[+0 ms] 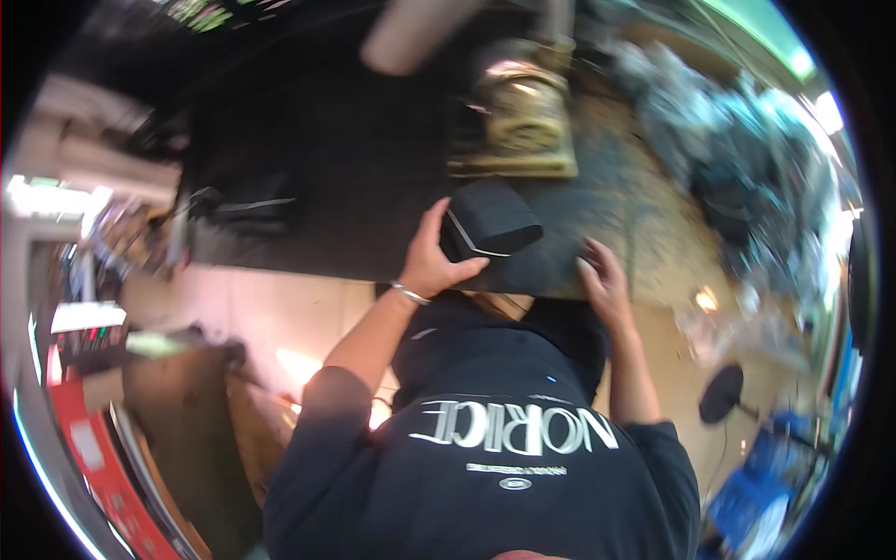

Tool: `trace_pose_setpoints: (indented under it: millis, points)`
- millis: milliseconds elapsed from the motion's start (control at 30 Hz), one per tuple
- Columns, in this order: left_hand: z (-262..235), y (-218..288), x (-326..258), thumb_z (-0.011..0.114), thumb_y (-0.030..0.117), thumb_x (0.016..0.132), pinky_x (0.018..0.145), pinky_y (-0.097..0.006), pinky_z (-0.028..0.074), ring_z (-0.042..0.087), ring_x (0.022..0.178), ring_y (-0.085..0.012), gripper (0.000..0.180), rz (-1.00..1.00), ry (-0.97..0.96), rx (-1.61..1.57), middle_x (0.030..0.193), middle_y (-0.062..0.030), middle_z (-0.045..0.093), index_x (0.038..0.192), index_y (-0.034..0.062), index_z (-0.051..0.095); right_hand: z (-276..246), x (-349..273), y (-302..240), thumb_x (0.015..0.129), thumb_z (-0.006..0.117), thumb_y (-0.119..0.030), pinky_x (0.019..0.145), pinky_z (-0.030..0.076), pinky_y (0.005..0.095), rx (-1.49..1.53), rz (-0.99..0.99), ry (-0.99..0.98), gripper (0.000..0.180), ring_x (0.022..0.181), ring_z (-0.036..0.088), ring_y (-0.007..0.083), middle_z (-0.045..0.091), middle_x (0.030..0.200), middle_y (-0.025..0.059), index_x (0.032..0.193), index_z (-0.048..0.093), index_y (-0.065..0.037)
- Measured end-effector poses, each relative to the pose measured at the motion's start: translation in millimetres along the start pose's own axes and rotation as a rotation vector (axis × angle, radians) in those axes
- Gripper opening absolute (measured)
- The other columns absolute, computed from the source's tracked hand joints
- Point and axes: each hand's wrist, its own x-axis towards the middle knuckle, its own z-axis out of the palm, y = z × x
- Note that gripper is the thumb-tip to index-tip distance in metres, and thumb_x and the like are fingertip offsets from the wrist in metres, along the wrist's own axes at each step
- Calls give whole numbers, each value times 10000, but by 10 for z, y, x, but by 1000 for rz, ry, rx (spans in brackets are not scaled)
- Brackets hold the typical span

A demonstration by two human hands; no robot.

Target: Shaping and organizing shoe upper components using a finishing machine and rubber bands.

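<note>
My left hand (434,266) grips the left side of a small black box-shaped case (504,219) with a thin pale line along its edge. The case is tilted above the near edge of the dark worktable (327,140). Just right of it, my right hand (607,280) is at the table edge, its fingers apart and nothing visible in them. Beyond the case stands a brass-coloured machine (527,117) on a flat base. Farther left on the table lies another black item (252,205) with a pale line, too blurred to name.
Clear plastic bags (747,149) heap up at the right of the table. A pale cylinder (411,42) hangs over the far side. Red and dark boards (103,457) stand at lower left, blue bags (751,499) at lower right near a round black disc (721,393).
</note>
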Motion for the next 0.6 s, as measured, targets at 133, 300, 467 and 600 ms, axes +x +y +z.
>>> trace_pose_setpoints:
  millis: [133, 300, 467, 600]
  points:
    - [-547, -413, -163, 878, 337, 575, 1041, -412, 414, 505, 1230, -364, 1023, -44, 331, 274, 1297, -210, 514, 1410, 9, 385, 28, 74, -116, 899, 635, -92, 903, 491, 340, -282, -155, -64, 384, 1005, 615, 232, 595, 1236, 139, 1266, 570, -2]
    - [-1275, -979, -85, 873, 316, 578, 1029, -421, 417, 504, 1212, -367, 982, -123, 539, 530, 1285, -212, 515, 1385, 0, 410, 81, 89, -159, 864, 626, -41, 853, 496, 299, -425, -201, -34, 328, 990, 626, 254, 609, 1184, 141, 1189, 613, -4]
    - [-1895, -1437, 51, 865, 325, 581, 1047, -426, 409, 518, 1191, -369, 925, -231, 755, 554, 1275, -232, 533, 1325, -56, 469, 357, 205, -164, 809, 635, -42, 960, 479, 411, -478, -322, -12, 293, 1120, 591, 347, 623, 1198, 164, 1101, 654, -29]
    - [-2239, -1515, 100, 869, 295, 611, 1089, -405, 377, 464, 1275, -350, 962, -314, 815, 407, 1354, -233, 472, 1385, -47, 411, 419, 242, -169, 819, 634, -27, 954, 480, 413, -497, -366, 0, 268, 1117, 591, 361, 623, 1200, 168, 1086, 658, -30]
